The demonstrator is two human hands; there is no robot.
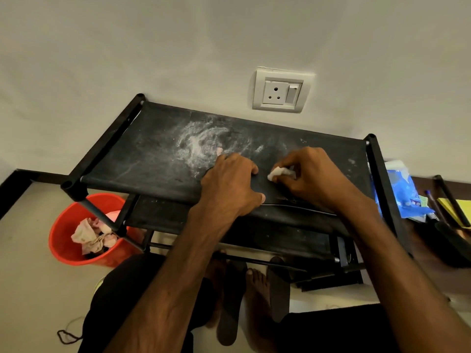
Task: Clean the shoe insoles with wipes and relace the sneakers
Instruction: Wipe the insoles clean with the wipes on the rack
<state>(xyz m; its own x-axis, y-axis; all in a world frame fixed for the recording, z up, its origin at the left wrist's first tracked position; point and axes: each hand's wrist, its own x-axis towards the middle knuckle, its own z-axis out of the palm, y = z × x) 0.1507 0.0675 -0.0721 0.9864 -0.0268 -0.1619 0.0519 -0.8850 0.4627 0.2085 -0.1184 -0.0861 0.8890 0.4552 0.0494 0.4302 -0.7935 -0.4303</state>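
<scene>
A black rack (pixel 163 159) fills the middle of the frame, its top dusted white toward the centre. At lower left a red bucket (pixel 76 240) holds crumpled used wipes; a blue wipe pack (pixel 402 197) sits at the right edge. A dark insole (pixel 277 197) lies on the rack's near edge, hard to tell from the black top. The left hand (pixel 232 184) presses flat on it, fingers spread, pinning it. The right hand (pixel 316 174) pinches a balled white wipe (pixel 277 173) against the insole. This looks like the wiping step; next likely calls for firm strokes along the insole while the left keeps it from sliding.
</scene>
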